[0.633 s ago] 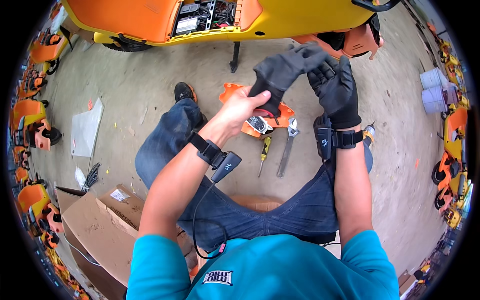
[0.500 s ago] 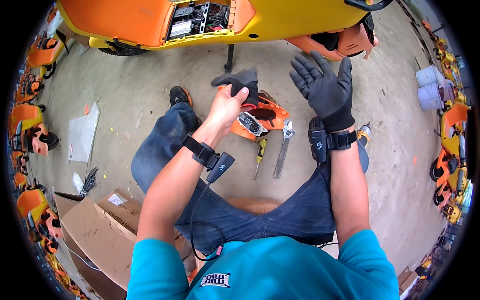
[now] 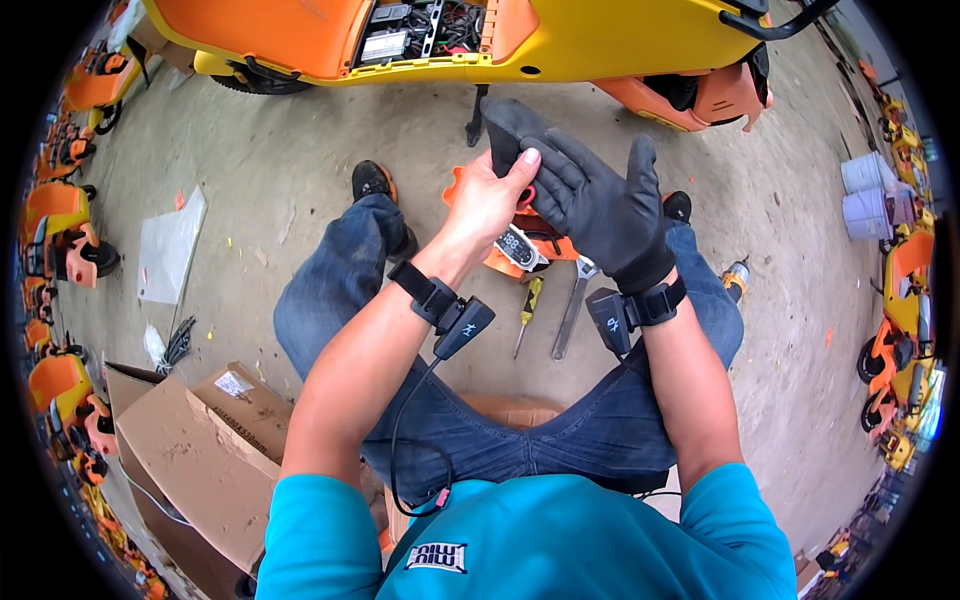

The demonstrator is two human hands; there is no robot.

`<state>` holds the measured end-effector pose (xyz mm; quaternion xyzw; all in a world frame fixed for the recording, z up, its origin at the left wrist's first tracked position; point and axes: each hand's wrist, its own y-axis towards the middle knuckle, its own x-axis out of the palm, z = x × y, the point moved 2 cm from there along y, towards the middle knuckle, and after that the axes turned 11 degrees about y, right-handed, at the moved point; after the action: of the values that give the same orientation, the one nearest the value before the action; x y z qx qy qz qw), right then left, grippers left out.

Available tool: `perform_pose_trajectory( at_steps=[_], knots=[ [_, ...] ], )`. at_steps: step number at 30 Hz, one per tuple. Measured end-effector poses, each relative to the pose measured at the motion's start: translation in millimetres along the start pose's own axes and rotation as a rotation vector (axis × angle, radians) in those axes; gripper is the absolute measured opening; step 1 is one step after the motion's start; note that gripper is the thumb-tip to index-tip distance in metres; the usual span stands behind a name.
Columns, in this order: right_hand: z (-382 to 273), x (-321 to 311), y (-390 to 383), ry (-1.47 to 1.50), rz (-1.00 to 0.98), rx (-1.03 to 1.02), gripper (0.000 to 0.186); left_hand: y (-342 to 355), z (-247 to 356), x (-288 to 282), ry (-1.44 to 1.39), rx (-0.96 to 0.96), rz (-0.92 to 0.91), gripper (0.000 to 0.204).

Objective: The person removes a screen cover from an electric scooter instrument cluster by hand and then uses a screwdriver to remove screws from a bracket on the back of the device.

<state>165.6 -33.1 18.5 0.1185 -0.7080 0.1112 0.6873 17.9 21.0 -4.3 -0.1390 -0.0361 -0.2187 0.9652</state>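
Note:
My left hand (image 3: 478, 205) is bare and pinches a loose black work glove (image 3: 507, 128) between thumb and fingers. Its dark cloth sticks up above my fingertips, and a bit of red cuff edge shows below. My right hand (image 3: 612, 215) wears a matching black glove, palm up, fingers stretched out and thumb apart. Its fingertips reach up against the loose glove; whether they press on it I cannot tell. Beneath the hands, partly hidden, lies an orange plastic cover (image 3: 553, 246) with a digital display (image 3: 517, 247). Nearer me lie a yellow-handled screwdriver (image 3: 529, 302) and an adjustable wrench (image 3: 573, 312).
A yellow and orange scooter (image 3: 590, 40) stands across the far side, its wiring bay uncovered. A power drill (image 3: 737, 277) lies beyond my right knee. Cardboard boxes (image 3: 200, 450) sit at the lower left, white buckets (image 3: 865, 195) at the right. More scooters line both sides.
My right hand has moved left, its fingers meeting the loose glove. My left hand has shifted slightly right, still holding that glove. The view has shifted a little.

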Motion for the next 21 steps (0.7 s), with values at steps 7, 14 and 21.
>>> perform_pose_trajectory(
  at_steps=[7,14,21],
  knots=[
    [-1.4,-1.6,5.7,-0.134,0.062,0.007,0.089,9.6,-0.1,3.2,0.255,0.189,0.211,0.024],
    [18.3,-1.2,17.6,-0.007,0.021,0.056,0.078,4.4,13.7,-13.8,0.424,0.16,0.331,0.022],
    [48.1,21.8,10.7,-0.297,0.016,0.061,0.072,12.8,11.8,-35.0,0.754,0.334,0.621,0.024]
  ],
)
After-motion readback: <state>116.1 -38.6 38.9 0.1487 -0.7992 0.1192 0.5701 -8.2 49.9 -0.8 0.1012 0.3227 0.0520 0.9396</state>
